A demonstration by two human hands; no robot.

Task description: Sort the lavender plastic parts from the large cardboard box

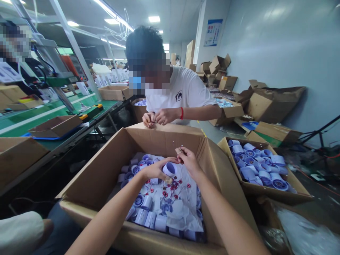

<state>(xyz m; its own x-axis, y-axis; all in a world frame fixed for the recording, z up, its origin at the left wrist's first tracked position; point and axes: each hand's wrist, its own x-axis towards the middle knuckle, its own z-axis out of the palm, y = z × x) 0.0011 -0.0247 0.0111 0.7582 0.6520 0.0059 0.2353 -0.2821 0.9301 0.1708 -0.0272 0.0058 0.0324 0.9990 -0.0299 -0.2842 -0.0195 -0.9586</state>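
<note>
My left hand (pixel 156 170) is wrapped round a pale purple plastic cylinder (pixel 169 169), its open end facing up toward me. My right hand (pixel 188 160) is pinched closed by the left fingertips; whatever it grips is too small to make out. Tan wraps cover my right thumb and a left fingertip. Both hands are over a large cardboard box (pixel 91 189). Inside, small red and dark round parts with thin wires (pixel 174 187) lie on white sheeting (pixel 186 217). More of the same cylinders (pixel 160 223) stand around them in the box.
Across the box, a co-worker in a white shirt (pixel 183 88) works with both hands (pixel 162 117) at its far rim. Another cardboard box (pixel 297 189) of cylinders stands right. At left runs a green conveyor bench (pixel 47 141) with cartons. A knee (pixel 23 230) shows lower left.
</note>
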